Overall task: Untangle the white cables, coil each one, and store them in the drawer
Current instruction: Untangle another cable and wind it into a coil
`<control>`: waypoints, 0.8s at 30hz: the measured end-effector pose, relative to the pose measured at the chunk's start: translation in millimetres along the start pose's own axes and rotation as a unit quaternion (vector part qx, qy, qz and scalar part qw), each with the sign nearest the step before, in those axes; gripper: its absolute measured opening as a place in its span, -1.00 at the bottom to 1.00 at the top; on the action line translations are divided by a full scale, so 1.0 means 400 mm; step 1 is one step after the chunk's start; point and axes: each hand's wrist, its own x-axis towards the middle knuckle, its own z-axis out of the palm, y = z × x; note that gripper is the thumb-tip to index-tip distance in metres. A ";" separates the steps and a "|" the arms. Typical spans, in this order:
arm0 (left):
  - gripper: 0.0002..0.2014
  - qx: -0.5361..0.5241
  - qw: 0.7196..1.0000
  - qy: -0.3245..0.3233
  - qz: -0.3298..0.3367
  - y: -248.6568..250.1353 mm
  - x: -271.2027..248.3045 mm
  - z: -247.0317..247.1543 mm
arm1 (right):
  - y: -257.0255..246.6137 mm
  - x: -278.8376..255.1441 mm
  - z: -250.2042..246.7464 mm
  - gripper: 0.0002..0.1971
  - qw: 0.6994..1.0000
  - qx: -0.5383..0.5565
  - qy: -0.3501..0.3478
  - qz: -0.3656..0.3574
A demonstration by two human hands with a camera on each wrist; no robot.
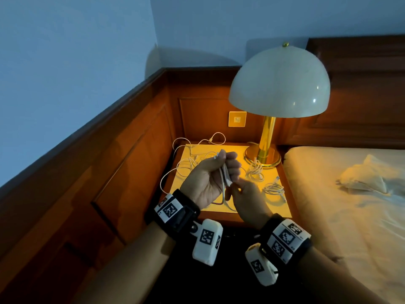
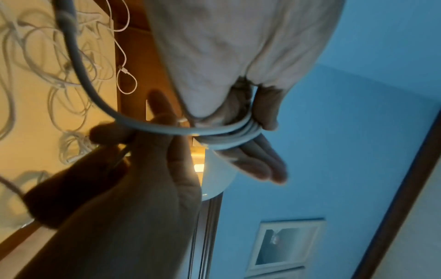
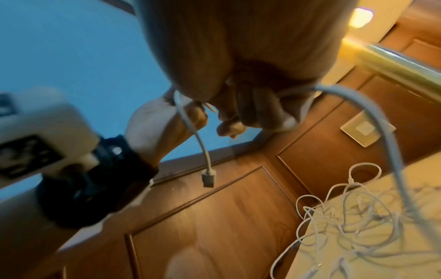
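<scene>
Both hands are being held above the nightstand (image 1: 282, 207): a white cable (image 1: 225, 176) is being gripped in coils around the left hand (image 1: 210, 178), while its free length is being pinched by the right hand (image 1: 247, 198) just beside it, the strand running between them toward the cable tangle (image 1: 192, 159) beyond.

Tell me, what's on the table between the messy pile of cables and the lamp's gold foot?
In the head view, the left hand holding a half-wound cable fills that stretch; the tabletop beneath is hidden.

A half-coiled white cable (image 1: 225, 175) is wound around the left hand's fingers (image 1: 232, 165). Loose tangled cables (image 1: 192, 161) sprawl on the surface; apparently two coiled bundles (image 1: 255, 171) lie alongside.
</scene>
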 end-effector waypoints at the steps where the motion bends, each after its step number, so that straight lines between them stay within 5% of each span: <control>1: -0.69 0.014 0.999 0.026 0.014 0.001 0.005 -0.001 | 0.004 -0.005 0.003 -0.64 0.999 -0.032 -0.024 -0.022; 4: -0.71 0.153 0.985 0.064 0.040 0.009 0.019 -0.023 | 0.011 -0.012 -0.008 -0.75 0.990 -0.105 -0.073 -0.065; 6: -0.74 0.311 0.948 0.069 0.027 0.009 0.027 -0.037 | 0.000 -0.009 -0.027 -0.77 0.982 -0.158 -0.068 -0.078; 10: -0.82 0.634 0.771 0.050 -0.009 0.019 0.032 -0.046 | -0.016 0.007 -0.066 -0.78 0.984 -0.142 -0.047 -0.097; 11: -0.80 0.651 0.757 0.045 -0.028 0.026 0.027 -0.042 | -0.019 0.011 -0.073 -0.77 0.986 -0.126 -0.043 -0.101; 17: -0.18 0.483 0.864 -0.010 -0.140 0.055 0.022 -0.021 | -0.060 0.024 -0.101 -0.83 0.993 -0.008 0.037 -0.110; 21: -0.50 0.232 0.956 -0.092 -0.156 0.060 -0.010 -0.030 | -0.052 0.034 -0.102 -0.88 0.988 0.051 0.092 -0.115; 24: -0.59 0.031 0.987 -0.128 -0.094 0.034 -0.009 -0.020 | -0.020 0.038 -0.075 -0.79 0.992 0.051 0.091 -0.076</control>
